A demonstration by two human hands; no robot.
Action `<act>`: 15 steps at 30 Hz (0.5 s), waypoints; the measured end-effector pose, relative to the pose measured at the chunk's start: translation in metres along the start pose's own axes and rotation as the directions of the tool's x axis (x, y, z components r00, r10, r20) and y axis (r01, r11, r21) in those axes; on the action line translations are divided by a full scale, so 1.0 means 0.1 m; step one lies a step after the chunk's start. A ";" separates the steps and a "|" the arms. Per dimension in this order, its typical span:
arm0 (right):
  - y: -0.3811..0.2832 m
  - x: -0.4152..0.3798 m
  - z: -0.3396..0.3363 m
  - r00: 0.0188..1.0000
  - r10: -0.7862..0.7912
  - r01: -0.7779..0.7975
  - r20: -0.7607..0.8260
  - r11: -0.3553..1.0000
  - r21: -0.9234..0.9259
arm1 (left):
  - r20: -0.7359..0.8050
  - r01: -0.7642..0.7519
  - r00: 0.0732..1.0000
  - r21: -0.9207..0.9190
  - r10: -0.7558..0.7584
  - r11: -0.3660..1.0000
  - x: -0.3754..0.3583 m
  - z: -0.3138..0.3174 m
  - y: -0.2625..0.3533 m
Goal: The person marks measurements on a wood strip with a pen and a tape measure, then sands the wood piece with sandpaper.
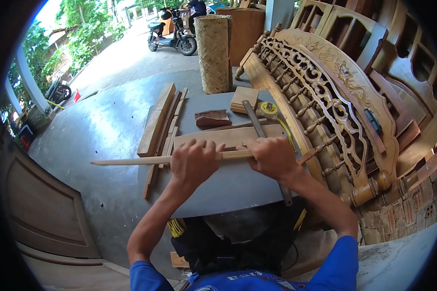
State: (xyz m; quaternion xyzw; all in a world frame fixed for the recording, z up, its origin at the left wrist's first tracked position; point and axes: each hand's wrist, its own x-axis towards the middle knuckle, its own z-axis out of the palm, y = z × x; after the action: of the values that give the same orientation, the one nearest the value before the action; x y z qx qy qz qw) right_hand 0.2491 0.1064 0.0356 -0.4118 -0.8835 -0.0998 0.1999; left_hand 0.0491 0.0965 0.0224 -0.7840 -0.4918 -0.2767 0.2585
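A long, thin wooden strip (131, 160) lies across in front of me, tapering to a point at its left end. My left hand (195, 160) is wrapped round it near the middle. My right hand (274, 157) is closed on the same strip farther right, covering its end there. Behind both hands lies a flat wooden board (199, 137). A metal ruler (253, 119) slants across the board and passes beneath my right hand; its holed end shows near my knee. Beyond it are a yellow tape measure (268, 109), a square wooden block (244, 98) and a dark brown wooden piece (212, 119).
Several wooden lengths (158, 121) are lined up left on the grey work surface (204, 194). A carved wooden headboard (320, 92) leans on the right. Behind stands a woven roll (213, 53); a scooter (172, 36) and a person (198, 8) are farther back. A panelled door (43, 199) lies left.
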 end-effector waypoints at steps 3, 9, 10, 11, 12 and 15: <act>0.03 -0.07 0.07 0.999 -0.035 0.036 -0.014 0.999 0.032 | -0.019 -0.171 0.985 0.012 0.171 0.985 -0.05 0.00 -0.05; 0.07 -0.06 0.01 0.988 -0.108 0.111 -0.110 0.993 0.026 | -0.031 -0.278 0.961 -0.057 0.276 0.959 0.12 -0.01 -0.15; 0.06 -0.08 0.03 0.987 -0.108 0.113 -0.115 0.993 0.035 | -0.021 -0.284 0.959 -0.073 0.283 0.956 0.10 0.00 -0.14; 0.05 -0.09 0.05 0.989 -0.106 0.111 -0.103 0.993 0.037 | 0.006 -0.279 0.960 -0.086 0.280 0.956 0.09 -0.01 -0.14; 0.05 -0.09 0.07 0.991 -0.102 0.106 -0.090 0.993 0.042 | 0.036 -0.275 0.959 -0.101 0.280 0.956 0.09 -0.02 -0.14; 0.06 -0.04 0.06 0.992 -0.098 0.099 -0.081 0.995 0.008 | 0.167 -0.211 0.958 -0.145 0.234 0.967 0.10 -0.04 -0.19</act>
State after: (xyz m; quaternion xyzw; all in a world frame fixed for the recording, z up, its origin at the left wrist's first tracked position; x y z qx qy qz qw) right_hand 0.2539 0.1097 0.0286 -0.3620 -0.8945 -0.1210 0.2328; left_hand 0.0342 0.1074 0.0349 -0.8713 -0.4035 -0.2030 0.1920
